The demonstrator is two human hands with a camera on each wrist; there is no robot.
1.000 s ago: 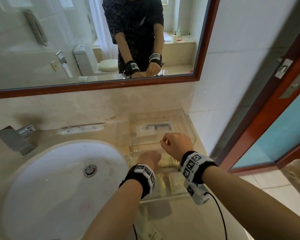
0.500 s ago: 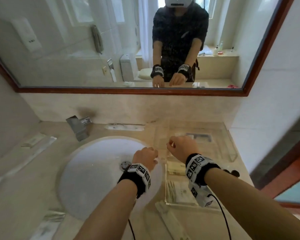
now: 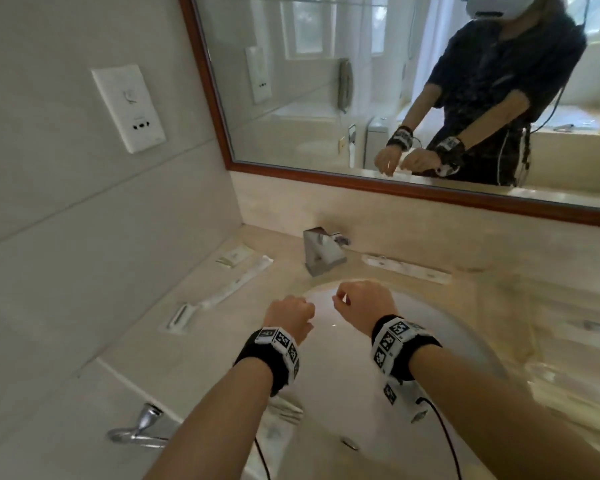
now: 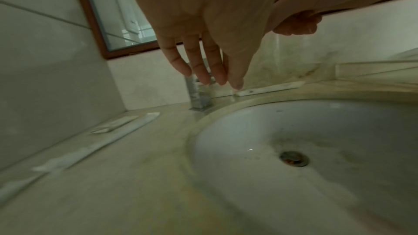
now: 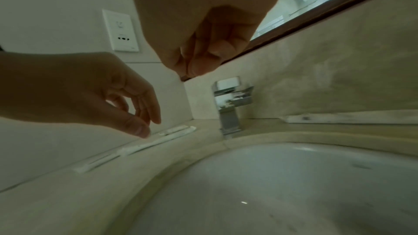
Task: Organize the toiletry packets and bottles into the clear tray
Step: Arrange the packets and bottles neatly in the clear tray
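**Hands over sink, both empty**

Left hand [image 3: 289, 318]: fingers straight and loose, pointing down, holding nothing. Right hand [image 3: 362, 304]: fingers curled in, gripping nothing.

Packets: long white one [image 3: 222, 295] and a small one [image 3: 232, 257] flat on the counter [image 3: 125, 348] left of the sink [image 3: 440, 341], near the wall; another [image 3: 406, 269] behind the sink, right of the faucet [image 3: 321, 252]. Tray [image 3: 575, 372]: clear, at the right edge, blurred.

Both hands hover side by side above the basin, apart.
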